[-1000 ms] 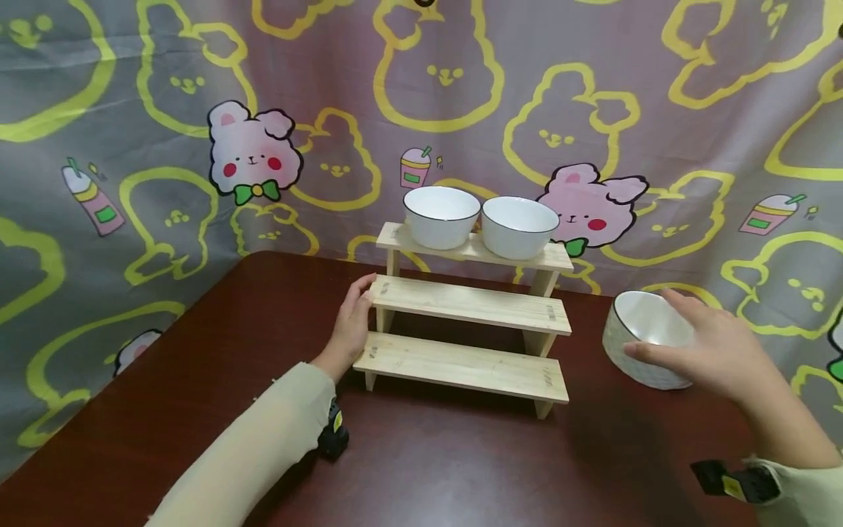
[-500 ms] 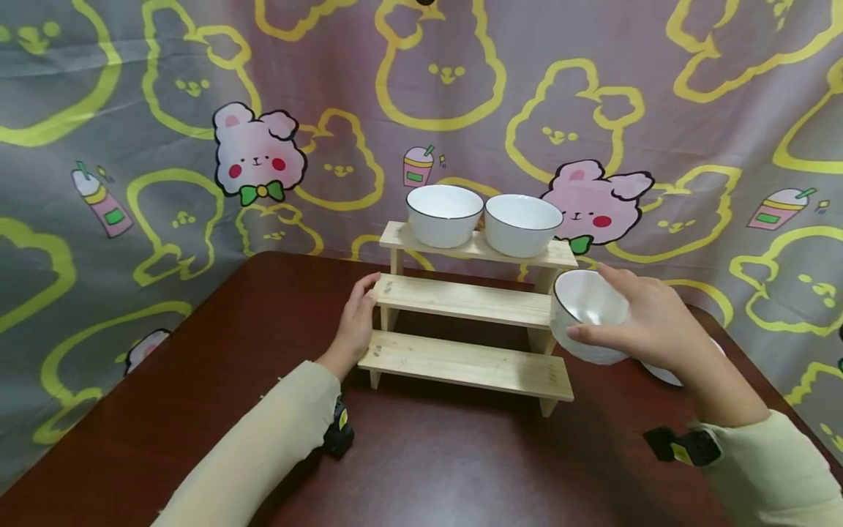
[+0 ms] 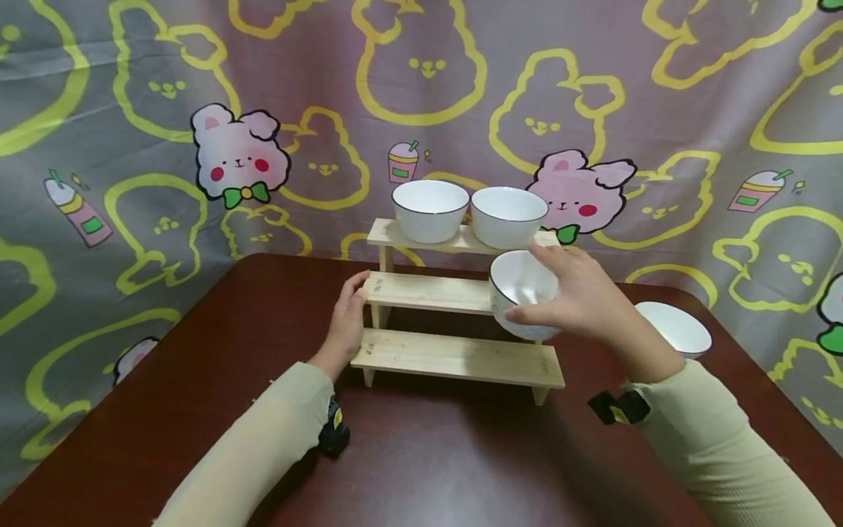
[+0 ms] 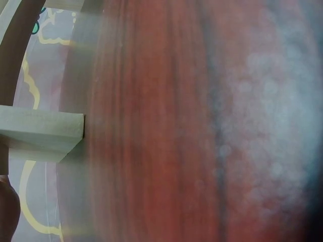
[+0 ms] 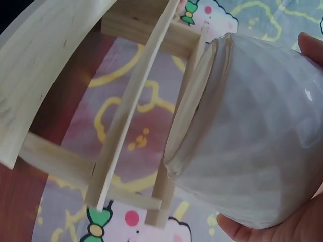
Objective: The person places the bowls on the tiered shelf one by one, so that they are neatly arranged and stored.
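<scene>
Pinching tilted white bowl (image 3: 514,293) between thumb and fingers: right hand (image 3: 582,296), at right end of middle shelf (image 3: 428,290); contact unclear. Left hand (image 3: 341,326) touches same shelf's left edge; grip, cannot tell. Likely risk: released while tilted, bowl rolls off front edge.

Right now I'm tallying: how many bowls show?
4: left bowl and right bowl on the top shelf, held bowl in the right fingers, table bowl partly behind the right forearm, which may hide more.

Cannot see right end of middle shelf (image 3: 428,291) behind diamond-textured bowl (image 3: 523,282), nor base of far-right bowl (image 3: 678,331) behind right sleeve (image 3: 711,432). Find tabletop (image 4: 151,126) blurred, left-wrist view.
</scene>
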{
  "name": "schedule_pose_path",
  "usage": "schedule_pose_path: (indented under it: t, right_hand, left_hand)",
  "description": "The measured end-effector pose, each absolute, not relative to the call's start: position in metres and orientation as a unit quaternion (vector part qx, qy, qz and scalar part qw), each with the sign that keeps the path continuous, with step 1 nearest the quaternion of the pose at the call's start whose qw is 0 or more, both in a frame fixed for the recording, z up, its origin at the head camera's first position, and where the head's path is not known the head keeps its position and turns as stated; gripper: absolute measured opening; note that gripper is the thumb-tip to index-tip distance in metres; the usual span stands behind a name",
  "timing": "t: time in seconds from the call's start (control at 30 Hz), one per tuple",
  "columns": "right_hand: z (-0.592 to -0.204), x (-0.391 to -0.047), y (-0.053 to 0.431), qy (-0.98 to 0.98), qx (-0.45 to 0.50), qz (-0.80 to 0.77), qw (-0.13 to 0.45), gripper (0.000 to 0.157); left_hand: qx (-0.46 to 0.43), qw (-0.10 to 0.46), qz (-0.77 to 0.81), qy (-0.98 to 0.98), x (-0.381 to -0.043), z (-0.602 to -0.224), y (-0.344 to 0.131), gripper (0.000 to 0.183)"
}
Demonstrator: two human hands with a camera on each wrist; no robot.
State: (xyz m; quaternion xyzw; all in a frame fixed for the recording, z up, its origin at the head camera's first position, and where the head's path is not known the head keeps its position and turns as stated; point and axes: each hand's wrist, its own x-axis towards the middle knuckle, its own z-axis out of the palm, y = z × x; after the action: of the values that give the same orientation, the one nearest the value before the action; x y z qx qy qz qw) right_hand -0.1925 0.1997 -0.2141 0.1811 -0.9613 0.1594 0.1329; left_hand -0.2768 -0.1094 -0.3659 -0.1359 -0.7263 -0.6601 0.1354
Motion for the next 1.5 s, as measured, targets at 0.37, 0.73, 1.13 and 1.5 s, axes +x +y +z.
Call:
schedule_pose_path:
  t: [0.37,0.73,1.13,1.5]
  right_hand:
    - [-0.219,-0.214,0.17,-0.957,0.198,0.181,0.115,0.096]
    - [-0.221,-0.229,0.137,-0.961,0.188,0.17,0.11,0.102]
    - [-0.233,-0.238,0.108,-0.972,0.146,0.143,0.114,0.098]
    - [-0.239,-0.242,0.089,-0.981,0.105,0.122,0.104,0.103]
  left_hand:
    - [-0.119,0.117,-0.688,-0.706,-0.278,-0.367,-0.105,0.043]
    - [-0.101,0.119,-0.705,-0.692,-0.284,-0.366,-0.099,0.044]
    - [-0.087,0.114,-0.704,-0.695,-0.279,-0.37,-0.096,0.044]
    - [-0.082,0.109,-0.72,-0.68,-0.279,-0.369,-0.094,0.044]
